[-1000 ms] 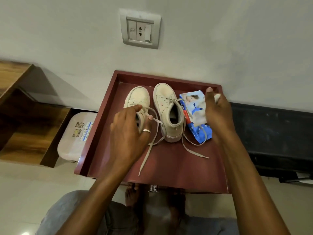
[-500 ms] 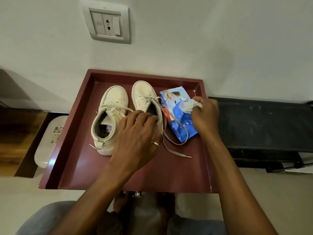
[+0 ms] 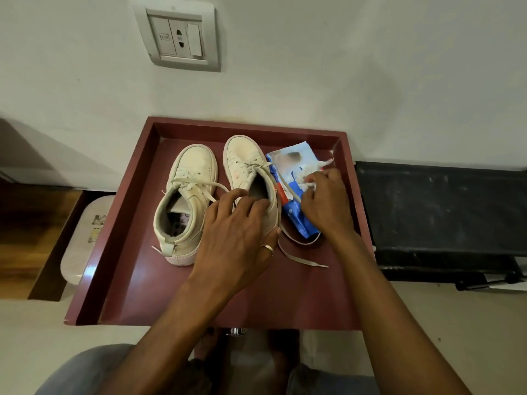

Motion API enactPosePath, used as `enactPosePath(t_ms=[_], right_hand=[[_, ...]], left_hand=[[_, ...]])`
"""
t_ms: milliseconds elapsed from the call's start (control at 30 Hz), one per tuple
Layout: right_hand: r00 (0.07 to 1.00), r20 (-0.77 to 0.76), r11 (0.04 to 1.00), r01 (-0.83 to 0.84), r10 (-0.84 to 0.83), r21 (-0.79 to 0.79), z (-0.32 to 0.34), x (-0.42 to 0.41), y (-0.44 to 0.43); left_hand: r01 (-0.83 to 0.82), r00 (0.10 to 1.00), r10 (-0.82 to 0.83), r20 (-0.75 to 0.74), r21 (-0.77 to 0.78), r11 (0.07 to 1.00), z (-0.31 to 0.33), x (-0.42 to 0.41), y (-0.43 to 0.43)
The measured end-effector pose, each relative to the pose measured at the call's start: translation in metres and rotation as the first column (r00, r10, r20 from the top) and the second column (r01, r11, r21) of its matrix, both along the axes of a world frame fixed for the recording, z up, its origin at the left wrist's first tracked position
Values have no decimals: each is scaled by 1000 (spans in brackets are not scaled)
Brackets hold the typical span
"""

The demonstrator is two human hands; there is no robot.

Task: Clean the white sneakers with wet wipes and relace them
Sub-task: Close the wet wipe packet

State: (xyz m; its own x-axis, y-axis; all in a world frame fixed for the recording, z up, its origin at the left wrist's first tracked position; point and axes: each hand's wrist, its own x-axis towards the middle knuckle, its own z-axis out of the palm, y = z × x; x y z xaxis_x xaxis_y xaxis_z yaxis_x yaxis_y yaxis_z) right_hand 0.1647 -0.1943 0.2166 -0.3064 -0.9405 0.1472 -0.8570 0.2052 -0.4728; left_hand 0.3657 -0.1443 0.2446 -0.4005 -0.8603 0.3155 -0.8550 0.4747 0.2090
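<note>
Head view: on the tray, the first sneaker stands at ten o'clock, laced and untouched. Your left hand grips the heel collar of the second sneaker at twelve o'clock; its lace trails loose toward five. At two o'clock your right hand pinches a wet wipe over the wipes pack. Recommendation: hold the shoe pinned, draw the wipe fully clear, and mind the lace lying across the pack.
</note>
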Motion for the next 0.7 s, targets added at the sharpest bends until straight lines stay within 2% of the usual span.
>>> enactPosePath(t_ms=[167,300,367,433,500,567,700], right_hand=[[997,48,993,-57,52,102,-2,-3,-3],[999,42,996,-35,32,78,-3,-5,-3],[997,76,999,-9,6,34,-4,-7,-4],[990,132,999,38,-41,25,-3,-9,-5],[981,176,996,75,-83,52,-1,-9,-5],[978,185,994,88,-100,71,-1,-11,-3],[976,200,995,70,-84,76,5,-13,-2]], left_hand=[[4,1000,-4,-6,3,1000,-3,1,1],[9,998,-16,-61,-117,993,8,-14,10],[57,992,-75,-104,-159,986,13,-28,19],[131,984,-134,-117,-33,991,11,-43,24],[155,987,-150,-52,133,979,1,-56,22],[156,985,-167,39,204,967,-14,-65,16],[121,982,-154,112,257,959,-26,-71,6]])
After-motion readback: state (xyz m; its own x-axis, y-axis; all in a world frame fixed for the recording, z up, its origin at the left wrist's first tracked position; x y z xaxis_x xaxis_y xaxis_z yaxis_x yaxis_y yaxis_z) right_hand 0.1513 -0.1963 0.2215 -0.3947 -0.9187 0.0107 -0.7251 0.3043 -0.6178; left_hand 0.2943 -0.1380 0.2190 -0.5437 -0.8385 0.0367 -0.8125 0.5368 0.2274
